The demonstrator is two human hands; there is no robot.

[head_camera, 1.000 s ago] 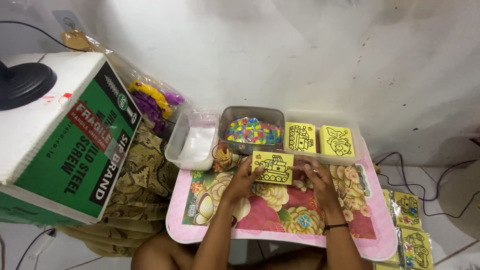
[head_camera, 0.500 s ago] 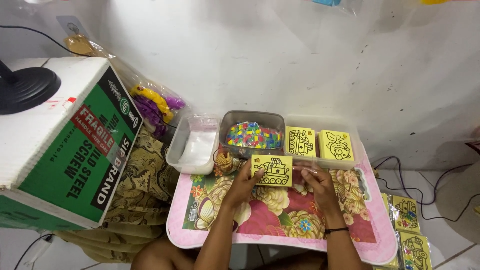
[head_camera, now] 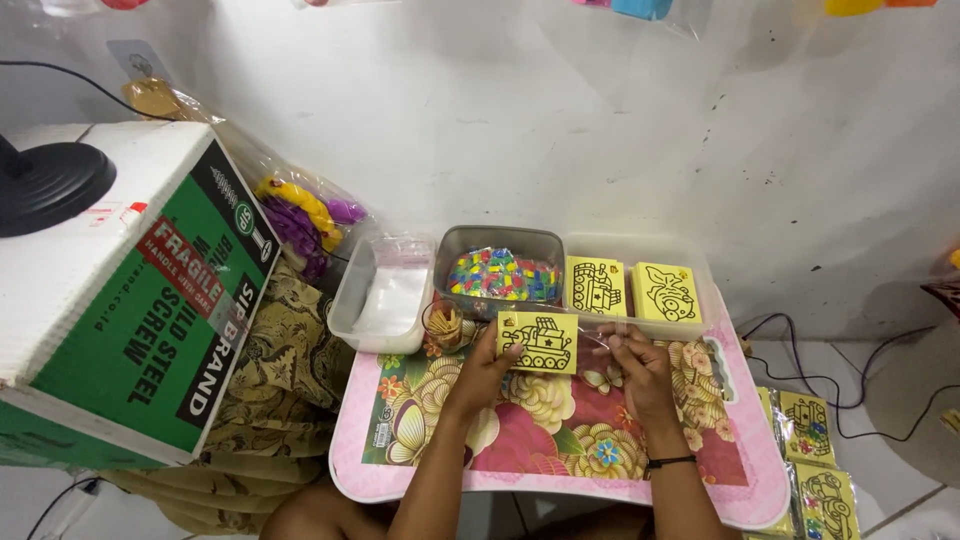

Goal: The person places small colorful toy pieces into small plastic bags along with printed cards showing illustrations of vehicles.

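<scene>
Yellow card (head_camera: pixel 538 341) gripped by left hand (head_camera: pixel 484 367); right hand (head_camera: pixel 636 362) pinches its clear sleeve (head_camera: pixel 596 338).

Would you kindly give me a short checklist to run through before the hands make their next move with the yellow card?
1. Left hand grips the yellow card at its left edge: ok.
2. Right hand on the card's right side: cannot tell; its fingers seem to pinch a clear sleeve there.
3. Card lifted off the floral table: ok.
4. Card's printed tank side faces up: ok.
5. Clear tray behind holds two more yellow cards, untouched: ok.
6. Tub of coloured pieces upright, clear of both hands: ok.
</scene>
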